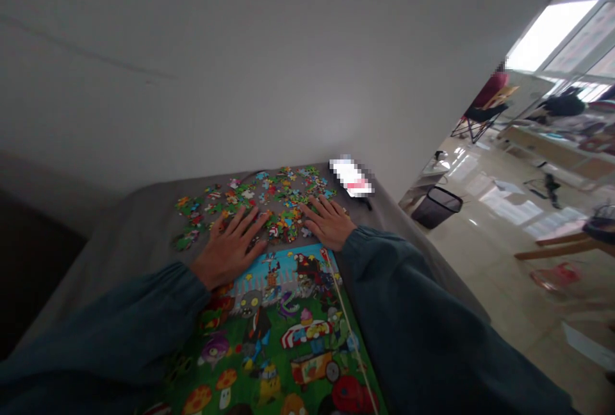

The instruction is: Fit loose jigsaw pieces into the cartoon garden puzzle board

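Observation:
My left hand (229, 245) lies flat with fingers spread on the grey cloth, its fingertips among several loose puzzle pieces (283, 200). Just to its right, my right hand (328, 221) also rests palm down with fingers stretched out over the pieces. Neither hand holds anything. Below both hands lies a colourful cartoon puzzle picture (283, 338) with zombies, plants and mushrooms. Both my sleeves are dark teal.
A grey cloth covers the table (139, 229), which stands against a white wall. A blurred-out flat object (352, 178) lies at the table's far right corner. On the tiled floor to the right stand a black bin (435, 207), chairs and desks.

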`<state>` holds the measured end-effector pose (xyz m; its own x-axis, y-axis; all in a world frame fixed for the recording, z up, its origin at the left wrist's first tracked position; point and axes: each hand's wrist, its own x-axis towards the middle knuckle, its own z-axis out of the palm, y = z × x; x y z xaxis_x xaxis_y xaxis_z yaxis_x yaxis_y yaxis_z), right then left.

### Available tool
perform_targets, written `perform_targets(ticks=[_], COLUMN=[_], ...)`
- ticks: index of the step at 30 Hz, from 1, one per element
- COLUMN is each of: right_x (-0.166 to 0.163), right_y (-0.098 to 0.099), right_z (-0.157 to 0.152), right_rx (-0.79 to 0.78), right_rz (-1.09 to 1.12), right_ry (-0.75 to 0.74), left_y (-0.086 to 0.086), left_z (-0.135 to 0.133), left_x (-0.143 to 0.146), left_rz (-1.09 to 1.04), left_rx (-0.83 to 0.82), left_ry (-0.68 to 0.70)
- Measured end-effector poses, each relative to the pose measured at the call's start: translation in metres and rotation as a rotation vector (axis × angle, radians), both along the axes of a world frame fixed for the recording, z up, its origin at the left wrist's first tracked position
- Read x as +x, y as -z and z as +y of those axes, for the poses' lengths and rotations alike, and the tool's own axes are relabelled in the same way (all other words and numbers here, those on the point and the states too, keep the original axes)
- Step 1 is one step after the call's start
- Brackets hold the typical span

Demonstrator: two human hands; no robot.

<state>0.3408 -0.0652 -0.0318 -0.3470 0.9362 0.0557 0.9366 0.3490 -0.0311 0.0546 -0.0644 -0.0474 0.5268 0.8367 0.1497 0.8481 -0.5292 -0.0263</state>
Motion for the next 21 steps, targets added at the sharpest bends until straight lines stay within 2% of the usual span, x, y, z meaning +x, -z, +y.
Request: perform_targets(ticks=[6, 12, 15, 18, 21], right_x=[0.010, 0.012, 0.011, 0.009, 0.006], right_y=[0.008, 0.006, 0.003, 0.005, 0.010], right_z=[0.007, 0.011, 0.009, 0.004, 0.001], right_rx=[0.066, 0.113, 0.117, 0.100, 0.100], right_rz=[0.032, 0.078, 0.096, 0.088, 0.072], right_ry=[0.026, 0.101, 0.040, -0.025, -0.030], left_y=[-0.019, -0.029, -0.028, -0.027, -0.026], left_z=[-0.002, 0.001, 0.008, 0.020, 0.034], left_x=[0.004, 0.039, 0.047, 0.042, 0.036], left_rz=[0.105, 0.156, 0.163, 0.166, 0.179], left_rx=[-0.007, -0.179, -0.256, -0.293, -0.300], left_ry=[0.055, 0.237, 0.221, 0.173, 0.137])
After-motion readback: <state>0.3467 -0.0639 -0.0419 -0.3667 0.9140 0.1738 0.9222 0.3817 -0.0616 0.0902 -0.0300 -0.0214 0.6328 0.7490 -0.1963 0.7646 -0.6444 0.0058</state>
